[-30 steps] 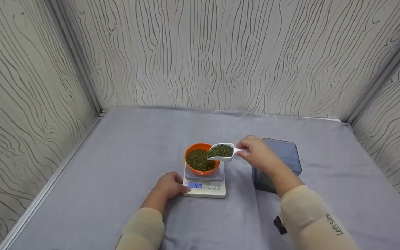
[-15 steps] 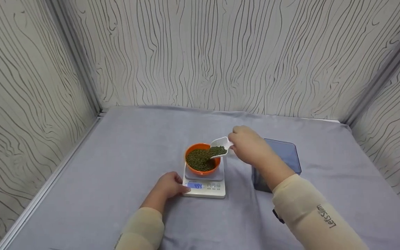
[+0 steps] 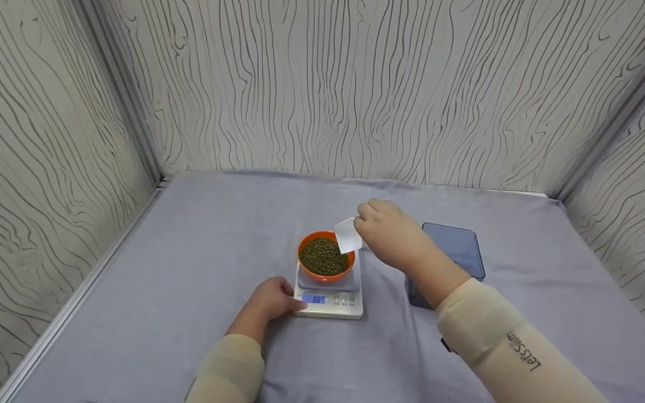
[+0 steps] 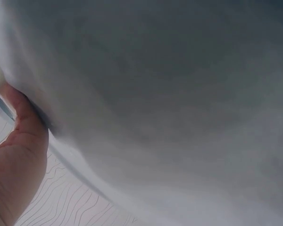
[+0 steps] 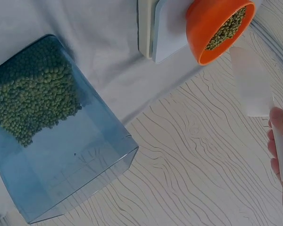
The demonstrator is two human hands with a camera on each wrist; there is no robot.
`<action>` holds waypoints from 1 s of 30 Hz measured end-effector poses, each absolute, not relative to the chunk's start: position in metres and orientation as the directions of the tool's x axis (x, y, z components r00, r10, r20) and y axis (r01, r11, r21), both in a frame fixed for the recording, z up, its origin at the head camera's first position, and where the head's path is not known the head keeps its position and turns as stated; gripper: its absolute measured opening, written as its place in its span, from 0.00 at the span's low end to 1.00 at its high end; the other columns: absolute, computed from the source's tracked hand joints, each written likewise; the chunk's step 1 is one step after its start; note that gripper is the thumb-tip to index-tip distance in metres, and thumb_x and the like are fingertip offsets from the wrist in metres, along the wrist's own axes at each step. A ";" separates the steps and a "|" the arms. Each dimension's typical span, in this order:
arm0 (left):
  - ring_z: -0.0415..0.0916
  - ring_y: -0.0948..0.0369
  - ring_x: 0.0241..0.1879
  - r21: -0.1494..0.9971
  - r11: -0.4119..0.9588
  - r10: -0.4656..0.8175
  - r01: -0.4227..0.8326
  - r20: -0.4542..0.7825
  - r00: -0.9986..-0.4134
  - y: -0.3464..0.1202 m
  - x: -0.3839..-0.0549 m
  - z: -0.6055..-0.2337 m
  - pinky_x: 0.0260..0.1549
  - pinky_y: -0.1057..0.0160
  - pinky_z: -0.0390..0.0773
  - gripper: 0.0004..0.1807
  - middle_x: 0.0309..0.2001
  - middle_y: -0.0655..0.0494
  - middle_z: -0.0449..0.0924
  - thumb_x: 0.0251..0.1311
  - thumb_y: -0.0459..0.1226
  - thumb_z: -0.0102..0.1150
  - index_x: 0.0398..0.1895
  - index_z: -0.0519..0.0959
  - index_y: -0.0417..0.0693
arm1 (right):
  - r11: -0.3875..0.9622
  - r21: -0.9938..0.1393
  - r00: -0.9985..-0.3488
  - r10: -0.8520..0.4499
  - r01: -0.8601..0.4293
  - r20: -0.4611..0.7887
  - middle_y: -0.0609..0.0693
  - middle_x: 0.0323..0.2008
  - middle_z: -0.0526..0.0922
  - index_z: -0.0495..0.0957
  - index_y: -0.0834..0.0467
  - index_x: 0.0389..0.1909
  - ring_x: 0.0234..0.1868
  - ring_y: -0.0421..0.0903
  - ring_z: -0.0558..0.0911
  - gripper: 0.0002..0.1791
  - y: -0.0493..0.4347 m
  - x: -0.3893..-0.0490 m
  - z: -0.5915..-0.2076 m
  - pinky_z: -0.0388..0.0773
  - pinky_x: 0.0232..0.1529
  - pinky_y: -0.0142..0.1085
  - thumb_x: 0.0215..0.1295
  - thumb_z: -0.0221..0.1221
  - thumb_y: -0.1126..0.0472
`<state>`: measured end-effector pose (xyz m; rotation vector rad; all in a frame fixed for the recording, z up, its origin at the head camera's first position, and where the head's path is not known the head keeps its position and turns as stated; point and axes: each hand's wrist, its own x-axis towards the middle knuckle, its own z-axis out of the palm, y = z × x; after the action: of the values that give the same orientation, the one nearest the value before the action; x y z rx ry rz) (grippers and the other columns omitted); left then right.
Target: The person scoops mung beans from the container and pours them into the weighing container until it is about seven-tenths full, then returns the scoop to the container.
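My right hand (image 3: 392,232) grips the handle of a white scoop (image 3: 348,236), which is steeply tilted with its lip over the right side of an orange bowl (image 3: 325,279). Green mung beans (image 3: 321,256) fill much of that bowl. It stands on the platform of a white kitchen scale (image 3: 331,311) with a lit display. At the scale's left front edge, my left hand (image 3: 274,298) holds on, thumb by the display. In the right wrist view, the scoop (image 5: 252,89) shows its back; its inside is hidden.
Right of the scale, partly behind my right forearm, is a clear bluish container (image 3: 454,246). The right wrist view shows more mung beans (image 5: 35,89) inside it. Grey cloth (image 3: 216,235) covers the table; wood-patterned panels (image 3: 328,95) enclose the back and sides.
My right hand has moved left and rolled over, tipping the scoop from level and full to steep, and beans have run into the bowl. The display's number has risen. My left hand stays put.
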<state>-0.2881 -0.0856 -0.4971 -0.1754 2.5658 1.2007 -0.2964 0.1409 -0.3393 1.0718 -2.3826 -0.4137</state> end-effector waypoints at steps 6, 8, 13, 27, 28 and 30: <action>0.70 0.56 0.32 0.729 0.643 0.015 -0.236 -0.320 -0.947 -0.085 -0.289 -0.497 0.31 0.59 0.71 0.18 0.29 0.52 0.73 0.40 0.40 0.72 0.30 0.73 0.44 | 0.667 0.423 -0.588 -0.743 -0.613 0.319 0.52 0.29 0.73 0.78 0.61 0.27 0.32 0.50 0.71 0.05 0.146 -0.298 -0.339 0.70 0.37 0.42 0.47 0.62 0.70; 0.70 0.56 0.32 0.728 0.643 0.014 -0.237 -0.321 -0.947 -0.085 -0.289 -0.497 0.31 0.59 0.71 0.18 0.29 0.51 0.73 0.40 0.40 0.72 0.30 0.73 0.44 | 0.683 0.391 -0.598 -0.730 -0.617 0.332 0.52 0.29 0.73 0.77 0.61 0.27 0.33 0.50 0.72 0.06 0.150 -0.298 -0.337 0.70 0.37 0.42 0.46 0.64 0.69; 0.70 0.56 0.31 0.732 0.636 0.010 -0.243 -0.322 -0.947 -0.085 -0.288 -0.495 0.30 0.60 0.70 0.17 0.28 0.52 0.73 0.40 0.40 0.72 0.29 0.73 0.44 | 0.737 0.257 -0.645 -0.673 -0.625 0.362 0.53 0.27 0.72 0.76 0.63 0.27 0.31 0.52 0.72 0.10 0.166 -0.299 -0.330 0.70 0.36 0.44 0.46 0.67 0.65; 0.70 0.56 0.31 0.743 0.621 0.014 -0.250 -0.329 -0.944 -0.085 -0.288 -0.497 0.29 0.60 0.70 0.17 0.28 0.52 0.73 0.41 0.39 0.71 0.29 0.73 0.45 | 0.902 -0.056 -0.885 -0.406 -0.428 0.230 0.58 0.28 0.75 0.77 0.67 0.28 0.33 0.57 0.75 0.05 0.253 -0.293 -0.290 0.70 0.38 0.51 0.51 0.62 0.68; 0.70 0.56 0.31 0.744 0.619 0.012 -0.252 -0.331 -0.944 -0.085 -0.288 -0.497 0.29 0.60 0.70 0.17 0.29 0.52 0.73 0.41 0.39 0.71 0.29 0.73 0.45 | 0.912 -0.059 -0.899 -0.386 -0.405 0.205 0.58 0.27 0.75 0.76 0.66 0.26 0.32 0.57 0.74 0.04 0.260 -0.292 -0.287 0.70 0.37 0.51 0.51 0.61 0.68; 0.70 0.56 0.31 0.742 0.618 0.008 -0.261 -0.338 -0.941 -0.086 -0.288 -0.496 0.29 0.61 0.70 0.17 0.29 0.52 0.72 0.41 0.40 0.71 0.29 0.73 0.45 | 0.930 -0.050 -0.923 -0.352 -0.363 0.155 0.57 0.25 0.75 0.75 0.66 0.24 0.29 0.55 0.74 0.04 0.271 -0.291 -0.285 0.70 0.35 0.50 0.51 0.61 0.69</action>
<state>-0.2877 -0.0855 -0.4960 -0.2048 2.5367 1.2347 -0.2911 0.2707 -0.2852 0.5486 -2.9448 0.1176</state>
